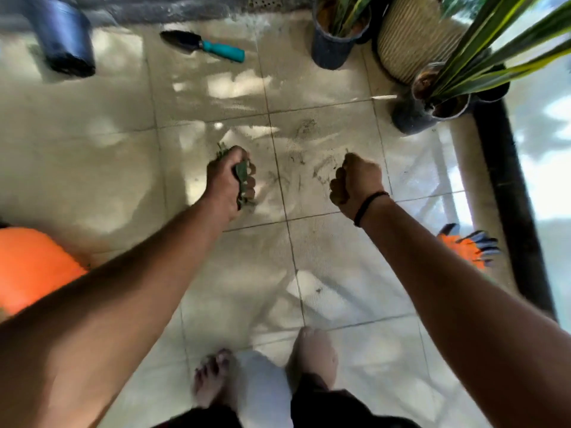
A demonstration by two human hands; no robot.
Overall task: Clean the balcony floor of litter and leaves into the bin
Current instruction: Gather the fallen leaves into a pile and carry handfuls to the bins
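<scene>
With a clump of green leaves (241, 174) gripped in the left hand (230, 180) and the right hand (355, 183) fisted on contents I cannot tell, gathering looks done, so next comes carrying to the bin, possibly the orange thing (27, 267) near left.

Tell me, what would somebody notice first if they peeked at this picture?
Probably the two hands in the middle: the left hand grips a bunch of green leaves, and the right hand is curled into a dirty fist beside it. Next, the bright orange thing at the left edge, and the teal-handled trowel lying on the tiled floor farther away.
</scene>
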